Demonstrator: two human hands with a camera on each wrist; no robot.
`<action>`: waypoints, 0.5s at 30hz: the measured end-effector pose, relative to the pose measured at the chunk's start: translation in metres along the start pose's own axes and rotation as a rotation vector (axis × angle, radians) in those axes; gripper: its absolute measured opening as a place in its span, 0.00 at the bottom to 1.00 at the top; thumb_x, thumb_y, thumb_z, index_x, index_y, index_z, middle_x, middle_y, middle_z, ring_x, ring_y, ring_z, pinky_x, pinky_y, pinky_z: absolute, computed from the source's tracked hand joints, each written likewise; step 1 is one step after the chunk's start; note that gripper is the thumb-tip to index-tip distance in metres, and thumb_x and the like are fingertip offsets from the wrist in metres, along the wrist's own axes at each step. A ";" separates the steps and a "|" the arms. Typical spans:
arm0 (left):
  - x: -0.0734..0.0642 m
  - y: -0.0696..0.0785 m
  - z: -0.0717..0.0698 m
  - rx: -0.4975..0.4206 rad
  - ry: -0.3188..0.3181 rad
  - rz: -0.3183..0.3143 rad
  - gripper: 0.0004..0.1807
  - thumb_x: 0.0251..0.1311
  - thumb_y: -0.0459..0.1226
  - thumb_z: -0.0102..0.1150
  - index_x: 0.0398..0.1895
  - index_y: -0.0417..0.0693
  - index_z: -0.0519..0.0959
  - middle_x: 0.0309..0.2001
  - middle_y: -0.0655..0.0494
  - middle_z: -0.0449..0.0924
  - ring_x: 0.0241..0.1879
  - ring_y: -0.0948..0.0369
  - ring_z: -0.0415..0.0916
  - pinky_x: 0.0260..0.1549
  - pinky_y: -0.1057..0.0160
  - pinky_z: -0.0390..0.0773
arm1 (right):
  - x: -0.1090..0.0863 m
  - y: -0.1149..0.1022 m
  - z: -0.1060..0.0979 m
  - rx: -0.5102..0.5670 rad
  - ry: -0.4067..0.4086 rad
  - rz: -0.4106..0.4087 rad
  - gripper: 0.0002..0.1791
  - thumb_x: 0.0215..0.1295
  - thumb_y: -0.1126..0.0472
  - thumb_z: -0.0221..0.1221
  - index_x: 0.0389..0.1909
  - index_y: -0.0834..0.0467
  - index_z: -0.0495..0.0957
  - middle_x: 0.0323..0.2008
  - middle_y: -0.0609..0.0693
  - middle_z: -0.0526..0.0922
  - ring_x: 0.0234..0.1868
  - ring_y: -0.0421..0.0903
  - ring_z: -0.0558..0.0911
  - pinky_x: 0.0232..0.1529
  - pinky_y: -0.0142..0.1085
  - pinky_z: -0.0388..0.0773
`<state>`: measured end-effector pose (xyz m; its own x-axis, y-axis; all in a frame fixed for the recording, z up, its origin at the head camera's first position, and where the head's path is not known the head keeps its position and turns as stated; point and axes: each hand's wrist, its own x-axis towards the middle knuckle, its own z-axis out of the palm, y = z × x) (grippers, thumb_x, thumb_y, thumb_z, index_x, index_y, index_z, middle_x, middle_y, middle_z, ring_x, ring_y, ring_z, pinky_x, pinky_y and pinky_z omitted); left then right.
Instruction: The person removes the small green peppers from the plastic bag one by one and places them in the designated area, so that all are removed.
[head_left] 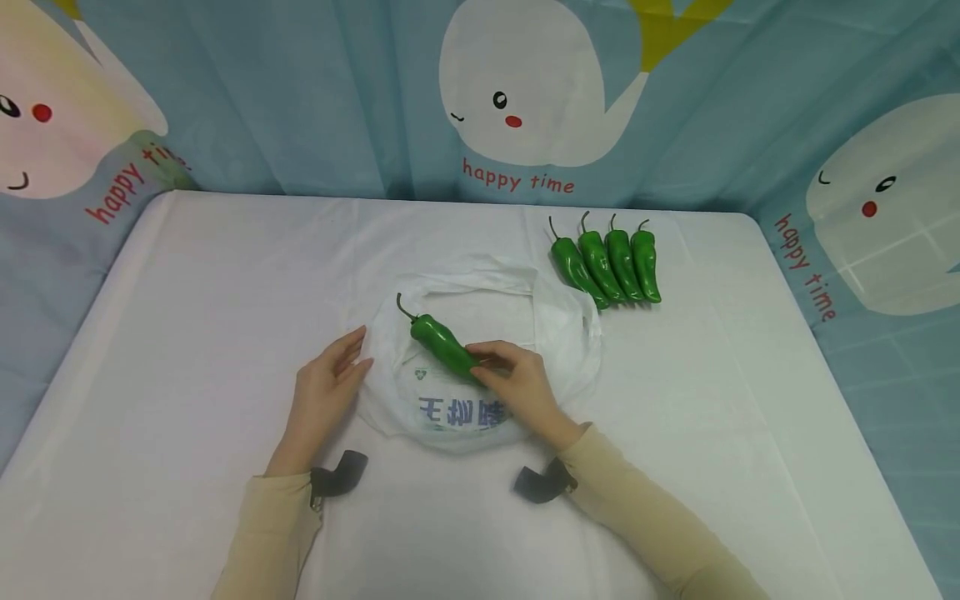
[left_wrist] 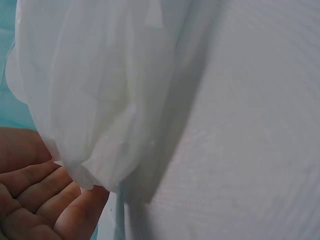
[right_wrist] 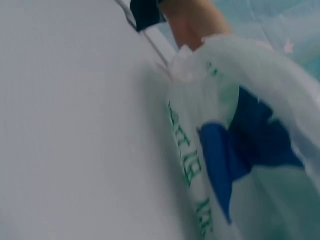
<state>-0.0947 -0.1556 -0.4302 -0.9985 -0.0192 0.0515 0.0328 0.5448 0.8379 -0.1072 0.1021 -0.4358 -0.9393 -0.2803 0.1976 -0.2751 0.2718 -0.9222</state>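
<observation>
A white plastic bag (head_left: 570, 350) with blue and green print lies with its mouth spread open. Over that mouth my right hand (head_left: 517, 383) pinches a long green pepper (head_left: 442, 343) near its lower end, the stem pointing up and left. My left hand (head_left: 326, 396) is at the bag's left edge, thumb apart from the fingers. In the left wrist view, the fingers (left_wrist: 42, 192) touch the bag's thin film (left_wrist: 100, 90), which covers some fingertips. The right wrist view shows the bag's printed side (right_wrist: 190, 155) and the left forearm (right_wrist: 195, 22), but not the right hand.
Several green peppers (head_left: 618, 262) lie side by side at the back right, the leftmost touching or very near the bag. A white cloth covers the table (head_left: 712, 417). Behind it hangs a blue curtain (head_left: 315, 100) with whale prints. Dark mounts (head_left: 341, 473) sit at both wrists.
</observation>
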 end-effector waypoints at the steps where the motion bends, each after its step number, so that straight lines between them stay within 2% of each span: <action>1: 0.000 0.000 0.000 0.001 0.001 0.003 0.24 0.61 0.27 0.57 0.61 0.33 0.69 0.58 0.36 0.71 0.55 0.45 0.73 0.52 0.62 0.75 | 0.000 0.000 -0.001 -0.003 0.001 -0.007 0.15 0.54 0.73 0.64 0.45 0.66 0.80 0.44 0.58 0.83 0.41 0.51 0.83 0.47 0.36 0.83; 4: 0.000 0.001 0.000 -0.003 0.001 0.009 0.23 0.61 0.27 0.57 0.61 0.32 0.69 0.58 0.35 0.72 0.55 0.44 0.73 0.52 0.62 0.75 | 0.001 0.001 -0.002 -0.020 -0.013 -0.012 0.15 0.55 0.72 0.64 0.45 0.65 0.80 0.44 0.58 0.83 0.41 0.50 0.83 0.47 0.35 0.83; 11: -0.001 0.003 -0.001 0.004 -0.006 0.000 0.23 0.62 0.27 0.56 0.61 0.32 0.69 0.58 0.35 0.71 0.55 0.44 0.73 0.52 0.61 0.75 | 0.001 0.003 -0.001 -0.100 -0.093 0.067 0.18 0.53 0.65 0.68 0.47 0.61 0.80 0.44 0.53 0.84 0.41 0.45 0.83 0.47 0.32 0.82; 15: -0.001 0.003 -0.001 0.003 -0.009 -0.010 0.23 0.62 0.27 0.56 0.61 0.32 0.69 0.58 0.35 0.71 0.55 0.44 0.73 0.52 0.62 0.75 | 0.001 0.004 0.000 -0.125 -0.122 0.069 0.20 0.51 0.64 0.69 0.48 0.61 0.80 0.45 0.52 0.84 0.41 0.44 0.83 0.48 0.32 0.81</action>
<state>-0.0937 -0.1546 -0.4275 -0.9991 -0.0173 0.0383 0.0226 0.5470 0.8368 -0.1093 0.1027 -0.4393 -0.9273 -0.3641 0.0867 -0.2414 0.4048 -0.8820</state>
